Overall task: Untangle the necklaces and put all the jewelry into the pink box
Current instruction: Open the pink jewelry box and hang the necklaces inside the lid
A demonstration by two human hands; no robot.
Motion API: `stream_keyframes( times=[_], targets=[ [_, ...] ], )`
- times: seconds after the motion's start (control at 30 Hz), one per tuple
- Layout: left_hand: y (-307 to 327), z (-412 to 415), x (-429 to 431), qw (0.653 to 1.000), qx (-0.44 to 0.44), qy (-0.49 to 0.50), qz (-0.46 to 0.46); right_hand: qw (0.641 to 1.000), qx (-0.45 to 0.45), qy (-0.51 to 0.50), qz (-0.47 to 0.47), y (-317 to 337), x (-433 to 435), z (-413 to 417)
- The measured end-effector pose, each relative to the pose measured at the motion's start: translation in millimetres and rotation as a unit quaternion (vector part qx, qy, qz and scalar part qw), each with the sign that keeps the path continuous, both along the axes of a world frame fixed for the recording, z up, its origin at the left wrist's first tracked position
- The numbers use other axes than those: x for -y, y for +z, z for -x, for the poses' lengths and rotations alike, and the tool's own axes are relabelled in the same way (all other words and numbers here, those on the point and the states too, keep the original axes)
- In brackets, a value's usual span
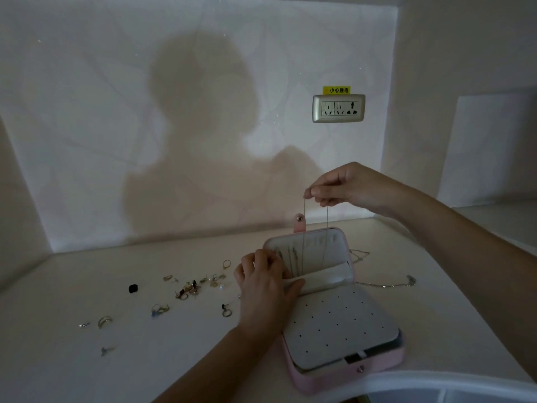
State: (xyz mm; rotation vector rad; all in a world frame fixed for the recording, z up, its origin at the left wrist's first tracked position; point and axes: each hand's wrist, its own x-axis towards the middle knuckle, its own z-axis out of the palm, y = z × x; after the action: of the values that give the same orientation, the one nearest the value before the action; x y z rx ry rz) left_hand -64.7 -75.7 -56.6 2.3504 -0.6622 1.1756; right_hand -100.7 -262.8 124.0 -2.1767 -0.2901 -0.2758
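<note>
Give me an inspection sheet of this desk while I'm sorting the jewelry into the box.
Surface: pale tabletop, dimly lit.
Job's things: pink box open, lid upright; held necklace hangs over the lid; second necklace lies right of the box; rings and earrings scattered left of it.
Clutter: small black object at left.
Hands: left hand grips the lid's edge; right hand pinches the held necklace.
Cables: nothing seen.
Surroundings: wall socket with yellow label; a person's shadow on the wall.
</note>
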Motion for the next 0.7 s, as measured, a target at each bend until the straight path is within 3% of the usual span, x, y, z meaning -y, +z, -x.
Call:
stream_keyframes(
  times=[0.2,0.5,0.7],
  targets=[
    [0.8,-0.1,1.2,1.0,0.011,0.001,0.0,0.998,0.021,-0.007,0.051,-27.1,-4.2,1.4],
    [1.3,0.1,1.6,1.0,0.015,-0.001,0.002,0.982,0.159,-0.046,0.096,-70.3,-15.3,2.9],
    [1.5,-0.2,1.8,1.0,0.009,-0.003,-0.004,0.927,0.296,-0.121,0.193,-92.5,-15.6,-5.7]
  ],
)
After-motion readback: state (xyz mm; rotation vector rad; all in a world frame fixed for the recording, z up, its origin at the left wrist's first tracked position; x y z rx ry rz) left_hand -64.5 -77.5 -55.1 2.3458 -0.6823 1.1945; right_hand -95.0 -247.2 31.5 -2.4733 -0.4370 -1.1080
